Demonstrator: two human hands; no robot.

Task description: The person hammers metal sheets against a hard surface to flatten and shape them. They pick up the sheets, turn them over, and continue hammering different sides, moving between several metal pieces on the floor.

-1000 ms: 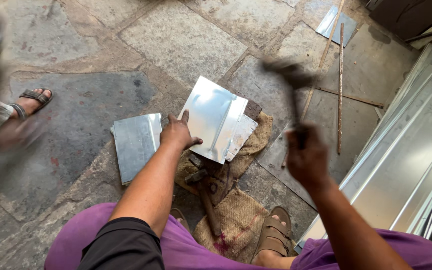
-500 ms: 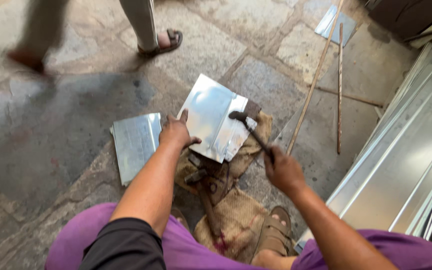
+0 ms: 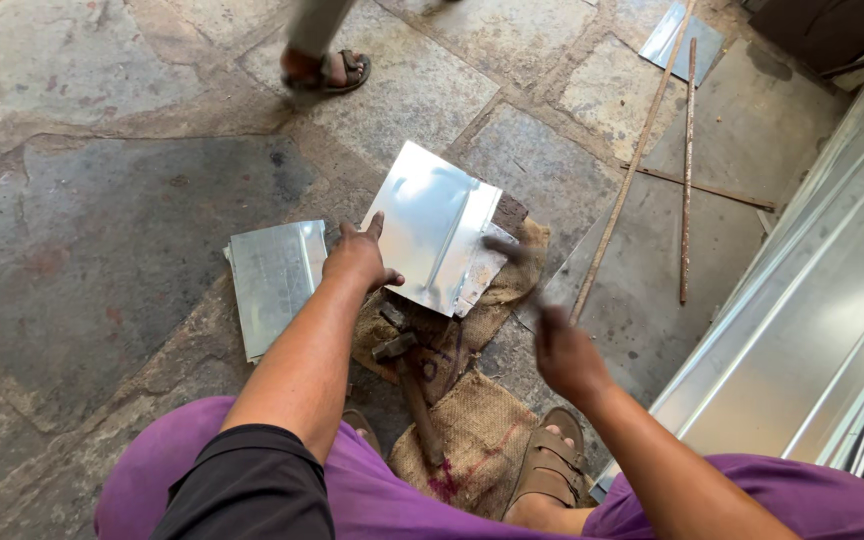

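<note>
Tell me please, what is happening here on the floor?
A person sits on the stone floor and works a shiny metal sheet that lies on burlap sacking. The left hand presses flat on the sheet's near edge. The right hand grips a hammer, blurred in motion just over the sheet's folded edge. A second hammer lies unused on the sacking, and another metal sheet lies to the left. Someone else's sandalled foot shows at the top.
</note>
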